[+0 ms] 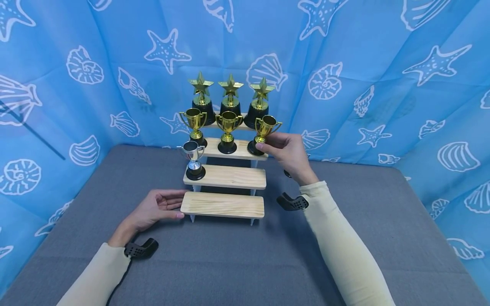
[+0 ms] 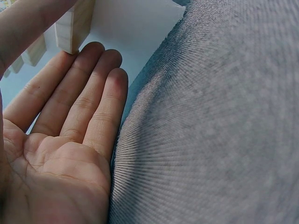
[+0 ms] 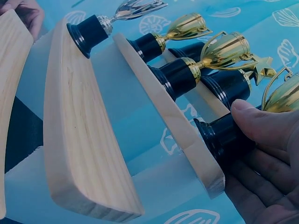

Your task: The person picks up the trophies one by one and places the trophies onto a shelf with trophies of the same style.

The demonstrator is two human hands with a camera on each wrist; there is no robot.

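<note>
My right hand holds a gold trophy cup by its black base, at the right end of the second shelf from the top. In the right wrist view, that black base touches the wooden shelf. My left hand has its fingers nearly straight, touching the left end of the lowest shelf. Two more gold cups, one on the left and one in the middle, share the second shelf. A silver cup stands at the left of the third shelf.
Three gold star trophies, left, middle and right, stand on the top shelf. The stepped stand rests on a grey cloth-covered table. Behind hangs a blue shell-patterned curtain. A small dark object shows partly behind my right wrist.
</note>
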